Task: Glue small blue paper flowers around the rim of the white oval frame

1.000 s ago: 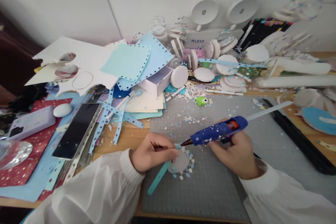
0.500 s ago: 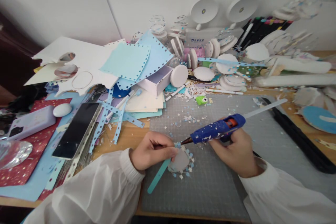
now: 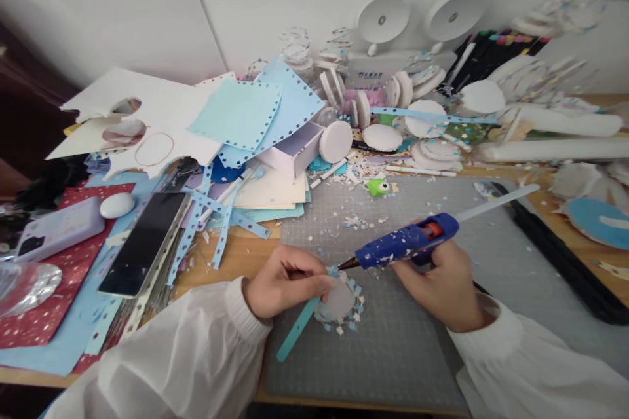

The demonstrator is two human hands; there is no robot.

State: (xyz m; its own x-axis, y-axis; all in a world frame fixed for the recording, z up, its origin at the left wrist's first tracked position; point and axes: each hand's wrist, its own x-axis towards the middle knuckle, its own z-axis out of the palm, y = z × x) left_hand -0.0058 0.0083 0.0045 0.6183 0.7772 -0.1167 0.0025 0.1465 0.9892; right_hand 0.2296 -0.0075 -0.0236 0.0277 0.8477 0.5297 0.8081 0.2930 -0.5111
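Note:
My right hand is wrapped round the handle of a blue hot glue gun, a translucent glue stick jutting from its back. The gun's nozzle points left and meets small blue pieces at my left fingertips. My left hand is closed in a pinch at the upper left edge of a pale round disc, rimmed with small white and blue stars. A flat teal strip sticks out below my left fingers; its upper end is hidden under them. The disc is over the grey cutting mat.
A black bar-like tool lies at the right. Left are a dark phone, punched blue paper strips and a purple phone case. White discs, paper sheets and a small green frog figure are farther back.

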